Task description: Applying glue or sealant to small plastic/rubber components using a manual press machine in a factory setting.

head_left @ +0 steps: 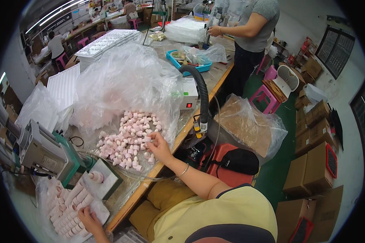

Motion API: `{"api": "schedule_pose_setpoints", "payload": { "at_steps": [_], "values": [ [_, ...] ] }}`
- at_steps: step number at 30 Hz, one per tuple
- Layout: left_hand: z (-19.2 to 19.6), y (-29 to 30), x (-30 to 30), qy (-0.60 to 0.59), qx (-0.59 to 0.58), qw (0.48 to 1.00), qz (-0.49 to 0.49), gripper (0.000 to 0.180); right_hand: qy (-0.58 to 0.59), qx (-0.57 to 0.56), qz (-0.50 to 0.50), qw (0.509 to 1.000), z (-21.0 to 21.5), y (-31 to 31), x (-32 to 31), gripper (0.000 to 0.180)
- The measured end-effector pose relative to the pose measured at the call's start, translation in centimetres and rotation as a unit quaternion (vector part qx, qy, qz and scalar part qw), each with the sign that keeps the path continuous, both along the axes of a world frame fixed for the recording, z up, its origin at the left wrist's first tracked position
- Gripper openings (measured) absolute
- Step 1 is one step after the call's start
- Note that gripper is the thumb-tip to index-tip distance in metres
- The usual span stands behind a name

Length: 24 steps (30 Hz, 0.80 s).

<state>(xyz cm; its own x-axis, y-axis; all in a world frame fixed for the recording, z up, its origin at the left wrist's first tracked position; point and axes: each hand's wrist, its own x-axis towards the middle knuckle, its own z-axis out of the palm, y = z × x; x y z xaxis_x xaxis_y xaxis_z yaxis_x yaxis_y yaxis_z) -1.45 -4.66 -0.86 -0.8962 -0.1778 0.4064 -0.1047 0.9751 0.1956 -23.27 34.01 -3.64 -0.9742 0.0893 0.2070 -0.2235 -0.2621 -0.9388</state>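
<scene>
A heap of small pink caps (127, 137) lies on clear plastic on the workbench (215, 79). My right hand (158, 146) rests at the heap's right edge, its fingertips pinched on one pink cap (147, 139). My left hand (89, 222) is low at the left, lying on a white tray (96, 210) of pink caps lined up in rows; whether it grips anything is hidden. A pink cap (96, 176) sits on the small metal fixture plate (103, 182) between the hands.
A grey-and-green bench machine (44, 152) stands at the left. A large crumpled clear bag (121, 81), a white control box (189, 94) and a black corrugated hose (200, 97) lie behind the heap. A standing person (253, 36) works at the far end. Cardboard boxes (312, 166) fill the floor right.
</scene>
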Motion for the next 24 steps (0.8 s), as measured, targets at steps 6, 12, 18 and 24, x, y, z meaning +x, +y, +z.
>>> {"api": "schedule_pose_setpoints", "payload": {
  "at_steps": [6,12,18,24],
  "values": [
    [-0.1,-2.2,0.5,0.004,0.081,0.995,0.051,0.037,-0.177,-0.25,0.148,0.94,2.6,1.3,-0.3,0.028],
    [3.5,0.6,0.3,0.006,0.011,1.0,-0.013,0.031,-0.083,-0.053,0.181,0.979,3.4,0.2,3.0,0.032],
    [5.5,5.3,-0.3,0.026,0.241,0.97,-0.016,0.033,-0.085,-0.016,0.332,0.939,6.1,-3.0,6.8,0.03],
    [3.8,13.3,-3.6,-0.014,0.667,0.723,-0.18,0.028,0.197,0.207,0.298,0.911,8.3,-7.4,8.7,0.03]
  ]
}}
